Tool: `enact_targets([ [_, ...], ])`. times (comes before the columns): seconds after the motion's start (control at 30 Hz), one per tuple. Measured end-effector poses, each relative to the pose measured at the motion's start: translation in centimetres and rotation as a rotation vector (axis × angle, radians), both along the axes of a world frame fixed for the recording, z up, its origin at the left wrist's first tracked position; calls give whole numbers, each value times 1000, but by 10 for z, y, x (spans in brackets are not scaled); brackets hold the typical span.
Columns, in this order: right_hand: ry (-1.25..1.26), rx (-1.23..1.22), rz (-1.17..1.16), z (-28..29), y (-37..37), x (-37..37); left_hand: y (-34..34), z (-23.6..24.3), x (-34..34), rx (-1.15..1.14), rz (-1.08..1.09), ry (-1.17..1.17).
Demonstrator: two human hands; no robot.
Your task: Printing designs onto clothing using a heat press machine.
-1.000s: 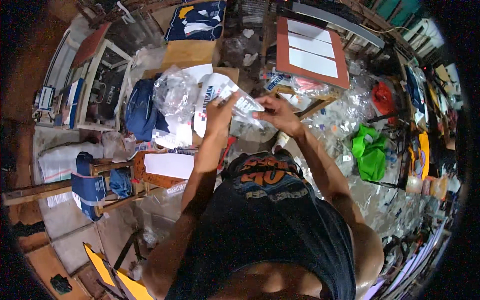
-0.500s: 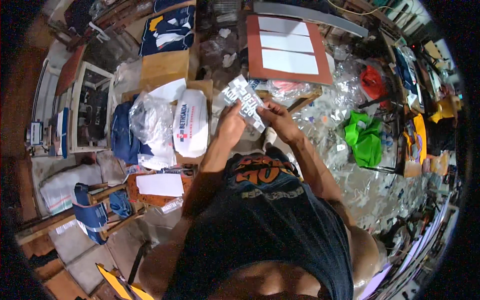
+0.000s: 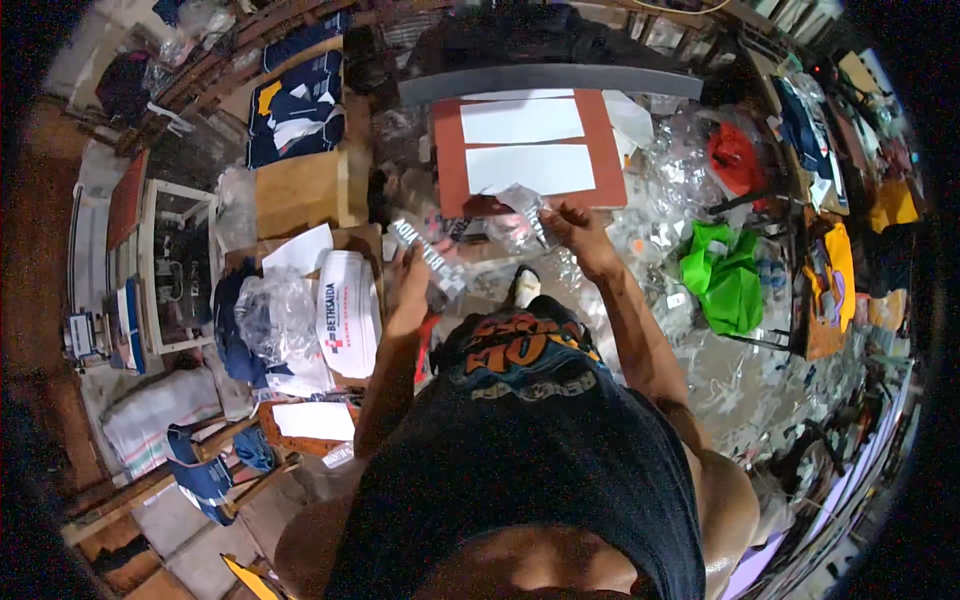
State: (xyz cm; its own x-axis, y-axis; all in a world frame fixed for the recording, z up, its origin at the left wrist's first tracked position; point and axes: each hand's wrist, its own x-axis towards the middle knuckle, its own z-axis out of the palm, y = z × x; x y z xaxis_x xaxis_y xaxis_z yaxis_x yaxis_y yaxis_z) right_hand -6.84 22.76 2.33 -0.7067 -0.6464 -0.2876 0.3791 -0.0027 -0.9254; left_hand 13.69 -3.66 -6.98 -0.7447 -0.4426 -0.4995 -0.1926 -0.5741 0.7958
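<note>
My left hand pinches a clear film printed with white lettering and a cross shape. In my right hand, the closed fingertips grip a second, crumpled piece of clear film, partly see-through with some dark and white print. The two hands are apart, in front of my body. Just beyond them lies a red-brown board bearing white rectangular sheets. Glare blurs the outline of both films.
On the left, a stack of white printed cloth sits beside crumpled clear plastic and a cardboard box. A green bag and a red bundle lie to the right, where plastic scraps litter the floor.
My hands have moved apart, left hand leftward and right hand slightly rightward. The printed film held between both has become separate pieces, one in each hand. The view has shifted too.
</note>
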Motion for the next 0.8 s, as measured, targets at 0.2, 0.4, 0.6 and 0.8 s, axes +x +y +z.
enact_targets([
  [0.2, 416, 152, 65, -17, 6, -60, -19, -66, 66, -1174, -290, -586],
  [0.4, 1216, 494, 10, -23, -11, -91, -8, -114, 104, -1224, 49, -353],
  [0.6, 1349, 590, 198, -42, 1, -92, -13, -111, 136, -1341, -171, -530],
  [0.8, 1264, 698, 114, -23, 20, -69, 14, -120, 113, -108, 630, 67],
])
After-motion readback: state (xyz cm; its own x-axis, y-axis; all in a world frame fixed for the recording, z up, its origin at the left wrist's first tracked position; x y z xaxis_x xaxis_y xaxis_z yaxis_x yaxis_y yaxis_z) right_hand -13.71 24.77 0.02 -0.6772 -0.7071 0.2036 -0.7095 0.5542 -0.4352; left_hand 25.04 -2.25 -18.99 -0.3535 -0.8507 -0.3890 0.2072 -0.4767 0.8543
